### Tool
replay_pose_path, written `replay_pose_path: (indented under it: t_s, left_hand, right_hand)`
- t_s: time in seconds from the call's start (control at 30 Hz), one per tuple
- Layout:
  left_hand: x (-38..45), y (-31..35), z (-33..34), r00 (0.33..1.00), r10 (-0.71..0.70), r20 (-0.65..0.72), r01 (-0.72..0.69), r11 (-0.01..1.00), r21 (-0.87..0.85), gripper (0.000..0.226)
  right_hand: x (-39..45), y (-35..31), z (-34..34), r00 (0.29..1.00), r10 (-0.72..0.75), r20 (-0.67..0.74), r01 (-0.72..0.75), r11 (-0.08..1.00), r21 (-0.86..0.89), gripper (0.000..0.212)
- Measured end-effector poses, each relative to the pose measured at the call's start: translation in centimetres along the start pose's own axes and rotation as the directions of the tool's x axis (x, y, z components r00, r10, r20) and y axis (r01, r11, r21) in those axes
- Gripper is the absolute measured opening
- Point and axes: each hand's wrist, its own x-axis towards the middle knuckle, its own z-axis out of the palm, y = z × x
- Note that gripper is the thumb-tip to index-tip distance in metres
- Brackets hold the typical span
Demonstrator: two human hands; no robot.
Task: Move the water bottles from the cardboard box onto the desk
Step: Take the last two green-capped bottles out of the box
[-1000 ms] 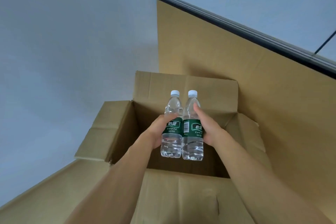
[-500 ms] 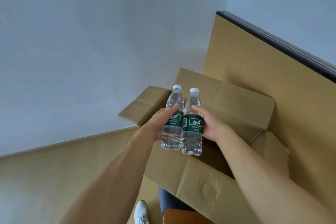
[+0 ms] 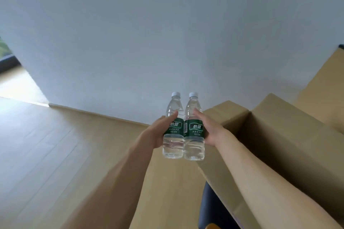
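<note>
Water bottles [image 3: 183,128], upright and touching, pressed between left hand [image 3: 158,132] and right hand [image 3: 210,132], left of cardboard box [image 3: 279,135]; carry step, awaiting desk placement.

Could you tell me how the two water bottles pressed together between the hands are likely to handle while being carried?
The two water bottles look full, so probably fairly heavy for their size. The left hand and right hand only squeeze them from outside, so one could slip down. The clear thin plastic probably flexes under pressure.

Both forearms [image 3: 115,178] bare — no sleeves; dark trousers [image 3: 210,208].
</note>
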Motion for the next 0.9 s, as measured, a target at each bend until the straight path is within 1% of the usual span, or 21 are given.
replay_pose_path:
  t_s: [0.13,0.33,0.47,0.6,0.7,0.8,0.9]
  left_hand:
    - [-3.5,0.2,-7.6,0.993,0.029,-0.116,-0.035,0.998,-0.051,0.053]
    - [-9.7,0.0,-19.0,0.959,0.031,-0.28,-0.083,0.981,-0.177,0.053]
    - [-13.8,-0.2,-25.8,0.941,0.046,-0.334,-0.132,0.962,-0.238,0.052]
    - [-17.3,-0.8,-32.0,0.92,0.065,-0.386,-0.185,0.942,-0.281,0.052]
    - [-20.0,-1.6,-36.1,0.898,0.072,-0.435,-0.222,0.926,-0.306,0.051]
    - [-22.5,-2.6,-39.8,0.866,0.067,-0.495,-0.251,0.915,-0.314,0.052]
    - [-24.7,-3.4,-43.1,0.84,0.047,-0.541,-0.268,0.903,-0.337,0.055]
  right_hand:
    - [3.4,1.1,7.9,0.993,0.06,0.1,-0.051,0.995,-0.088,0.063]
    - [7.1,4.2,20.8,0.966,0.136,0.219,-0.09,0.973,-0.211,0.059]
    - [9.1,6.7,28.8,0.946,0.183,0.266,-0.103,0.952,-0.287,0.061]
    - [11.1,9.0,35.7,0.92,0.227,0.319,-0.106,0.929,-0.355,0.058]
    - [12.6,10.7,40.5,0.905,0.23,0.359,-0.078,0.917,-0.392,0.054]
    - [13.8,12.7,45.1,0.873,0.283,0.398,-0.102,0.902,-0.419,0.055]
    - [15.1,14.6,49.2,0.832,0.299,0.467,-0.093,0.905,-0.414,0.041]
